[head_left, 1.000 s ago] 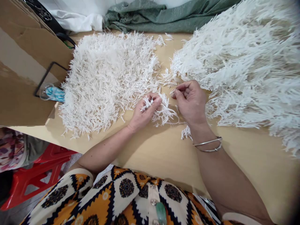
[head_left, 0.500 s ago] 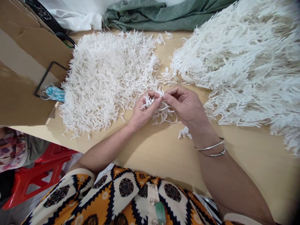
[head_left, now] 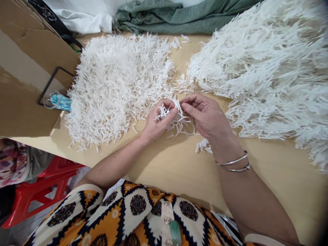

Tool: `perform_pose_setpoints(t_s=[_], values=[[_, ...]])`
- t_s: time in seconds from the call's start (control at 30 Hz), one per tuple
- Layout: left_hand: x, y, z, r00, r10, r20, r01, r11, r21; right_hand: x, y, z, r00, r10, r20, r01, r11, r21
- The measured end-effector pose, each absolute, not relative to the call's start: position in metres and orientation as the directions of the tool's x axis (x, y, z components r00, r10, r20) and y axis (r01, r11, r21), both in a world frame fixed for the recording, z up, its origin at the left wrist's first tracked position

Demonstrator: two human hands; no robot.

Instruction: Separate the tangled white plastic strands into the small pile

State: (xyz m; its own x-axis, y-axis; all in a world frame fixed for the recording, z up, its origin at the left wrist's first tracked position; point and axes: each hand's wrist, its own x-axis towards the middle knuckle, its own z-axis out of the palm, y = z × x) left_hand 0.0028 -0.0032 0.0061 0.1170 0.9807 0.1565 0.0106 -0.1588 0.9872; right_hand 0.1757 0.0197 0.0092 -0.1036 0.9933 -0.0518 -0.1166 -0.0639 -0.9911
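My left hand (head_left: 160,118) is closed around a small bunch of white plastic-looking strands (head_left: 163,112), whose frayed ends stick out between thumb and fingers. Just to its right, my right hand (head_left: 202,112) has thumb and forefinger pinched together at the edge of the bunch; whatever sits between these fingertips is too small to make out. Loose strands (head_left: 181,127) hang or lie below the fingertips. A little tuft (head_left: 203,146) rests on the table beside my right wrist. Beyond my left hand spreads a wide heap of short white pieces (head_left: 120,78).
A larger pile of longer white strands (head_left: 269,75) covers the table's right side. At the left stands a cardboard box (head_left: 28,75) with a black wire frame and a blue-white item by it. Green cloth (head_left: 166,17) lies along the back. A red stool (head_left: 43,191) is below the table's left edge.
My right hand has shifted slightly right, so a small gap now shows between its fingertips and my left thumb. My left hand keeps its hold on the bunch.
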Motion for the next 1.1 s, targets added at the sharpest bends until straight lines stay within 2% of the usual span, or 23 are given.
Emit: perform_pose_setpoints(t_s=[0.23,0.4,0.63,0.73,0.87,0.93,1.03,1.1], values=[[0.002,-0.004,0.007,0.112,0.976,0.186,0.039,-0.191,0.981,0.18,0.019,0.015,-0.247,0.967,-0.058,-0.074,-0.079,-0.994],[0.001,-0.004,0.009,0.091,0.984,0.151,0.044,-0.155,0.987,0.179,0.019,0.011,-0.17,0.985,0.022,-0.036,0.016,-0.999],[0.001,-0.001,0.002,0.102,0.984,0.148,0.081,-0.156,0.984,0.171,0.021,-0.007,-0.03,0.999,0.041,-0.137,0.036,-0.99],[-0.001,0.0,-0.003,0.11,0.971,0.212,0.165,-0.228,0.96,0.166,0.02,-0.013,0.035,0.995,0.091,-0.032,0.092,-0.995],[-0.001,-0.002,0.0,0.131,0.955,0.266,0.228,-0.29,0.929,0.168,0.025,-0.021,0.134,0.964,0.231,0.253,0.192,-0.948],[0.001,-0.006,0.004,0.205,0.94,0.271,0.223,-0.315,0.922,0.176,0.031,-0.025,0.184,0.936,0.301,0.36,0.22,-0.906],[0.005,-0.012,0.01,0.337,0.903,0.267,0.179,-0.34,0.923,0.193,0.041,-0.031,0.266,0.907,0.326,0.401,0.204,-0.893],[0.007,-0.013,0.011,0.316,0.92,0.232,0.147,-0.289,0.946,0.201,0.044,-0.032,0.282,0.917,0.282,0.346,0.177,-0.921]])
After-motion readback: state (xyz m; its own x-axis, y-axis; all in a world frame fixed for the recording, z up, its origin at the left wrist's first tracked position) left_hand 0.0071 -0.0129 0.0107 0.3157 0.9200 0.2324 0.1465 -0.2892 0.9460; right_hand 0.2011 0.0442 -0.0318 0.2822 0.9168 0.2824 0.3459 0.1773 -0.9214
